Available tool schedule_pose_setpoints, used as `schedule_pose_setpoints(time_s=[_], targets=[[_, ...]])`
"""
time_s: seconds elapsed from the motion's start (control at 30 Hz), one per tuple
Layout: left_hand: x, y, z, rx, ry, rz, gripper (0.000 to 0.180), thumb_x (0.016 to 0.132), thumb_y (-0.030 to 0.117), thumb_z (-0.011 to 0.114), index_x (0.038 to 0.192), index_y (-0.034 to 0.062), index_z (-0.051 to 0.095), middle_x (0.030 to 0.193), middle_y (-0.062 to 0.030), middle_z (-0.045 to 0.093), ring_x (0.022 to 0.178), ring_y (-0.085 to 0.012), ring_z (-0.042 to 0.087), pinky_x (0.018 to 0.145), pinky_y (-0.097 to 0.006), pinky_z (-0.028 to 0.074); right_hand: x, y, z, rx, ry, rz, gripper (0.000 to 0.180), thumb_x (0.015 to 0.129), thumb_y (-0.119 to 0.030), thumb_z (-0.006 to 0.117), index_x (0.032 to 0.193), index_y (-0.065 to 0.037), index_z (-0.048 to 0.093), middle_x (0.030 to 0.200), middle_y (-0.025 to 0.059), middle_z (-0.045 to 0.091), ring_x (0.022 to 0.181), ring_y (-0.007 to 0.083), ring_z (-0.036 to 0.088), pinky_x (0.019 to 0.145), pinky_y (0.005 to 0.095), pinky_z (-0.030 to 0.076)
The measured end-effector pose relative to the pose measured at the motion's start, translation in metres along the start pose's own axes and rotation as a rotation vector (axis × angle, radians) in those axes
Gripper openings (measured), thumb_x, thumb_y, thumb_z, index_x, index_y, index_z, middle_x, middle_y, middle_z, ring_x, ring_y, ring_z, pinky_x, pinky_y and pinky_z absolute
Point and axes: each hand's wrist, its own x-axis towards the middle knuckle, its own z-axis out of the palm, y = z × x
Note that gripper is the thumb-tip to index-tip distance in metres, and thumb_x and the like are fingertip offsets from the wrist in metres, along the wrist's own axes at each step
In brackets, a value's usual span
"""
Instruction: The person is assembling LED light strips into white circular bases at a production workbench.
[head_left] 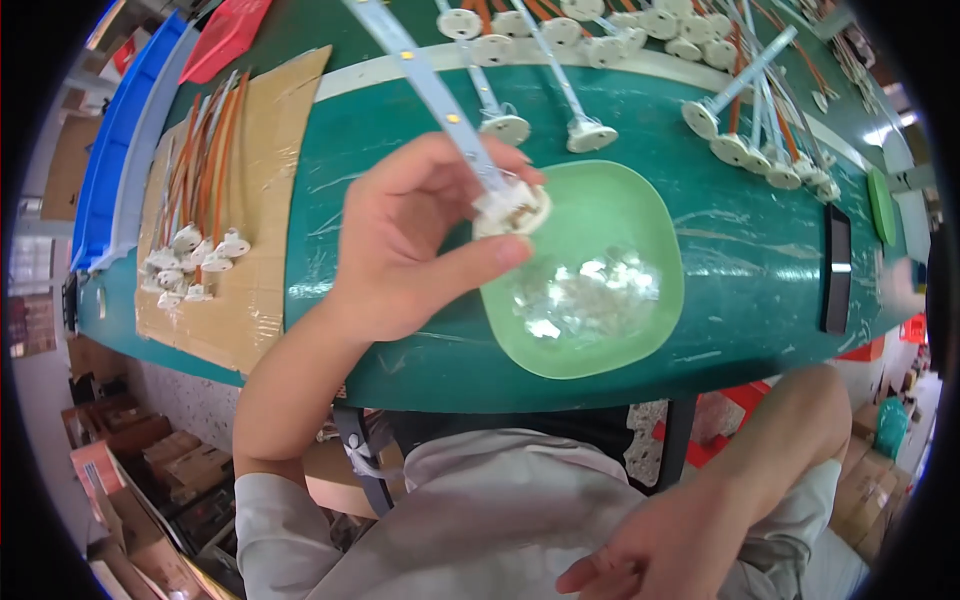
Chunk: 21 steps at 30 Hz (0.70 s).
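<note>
My left hand (400, 240) is raised over the table, its thumb and fingers closed on the white round base of an LED strip lamp (430, 95). The lamp's pale translucent strip, dotted with yellow chips, points up and to the left. Just right of this hand, a light green tray (655, 225) holds a heap of small clear shiny pieces (590, 295), too small to make out. My right hand (665, 545) hangs low in front of my shirt, away from the table. Its fingers are loosely bent and partly cut off by the lower edge; nothing shows in them.
On the left, cardboard (270, 170) bears a bundle of lamps with orange strips (205, 150). Beyond it stands a blue bin (135, 130). More white-based lamps (590, 135) lie along the far side and the far right (735, 150). A black bar-shaped object (837, 270) lies right.
</note>
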Motion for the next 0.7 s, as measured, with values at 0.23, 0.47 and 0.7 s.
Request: schedule_pose_setpoints(time_s=[0.23, 0.47, 0.7], targets=[[-0.008, -0.004, -0.007, -0.064, 0.108, -0.02, 0.047, 0.082, -0.009, 0.071, 0.125, -0.0007, 0.054, 0.12, -0.0145, 0.064, 0.111, -0.0185, 0.061, 0.096, -0.034, 0.049, -0.016, 0.022, 0.007, -0.159, -0.226, 0.413, 0.024, 0.074, -0.033, 0.076, 0.071, -0.013, 0.062, 0.078, 0.0088, 0.061, 0.062, 0.0239, 0.058, 0.058, 0.0346, 0.048], [-0.006, -0.001, -0.001, -0.037, 0.18, -0.073, 0.04, 0.085, -0.004, 0.072, 0.121, 0.0006, 0.055, 0.117, -0.013, 0.065, 0.108, -0.0153, 0.062, 0.091, -0.031, 0.052, -0.045, 0.074, 0.025, 0.042, -0.316, 0.965, 0.018, 0.077, -0.006, 0.071, 0.094, -0.003, 0.066, 0.086, 0.012, 0.065, 0.075, 0.0328, 0.063, 0.067, 0.0414, 0.052], [-0.004, 0.001, -0.002, -0.079, 0.186, -0.075, 0.039, 0.086, 0.0, 0.074, 0.12, 0.0009, 0.056, 0.116, -0.0124, 0.066, 0.106, -0.0148, 0.063, 0.09, -0.03, 0.052, -0.04, 0.072, 0.039, 0.059, -0.382, 1.012, 0.022, 0.077, -0.008, 0.072, 0.097, 0.0, 0.066, 0.087, 0.0147, 0.064, 0.081, 0.034, 0.065, 0.07, 0.0431, 0.054]])
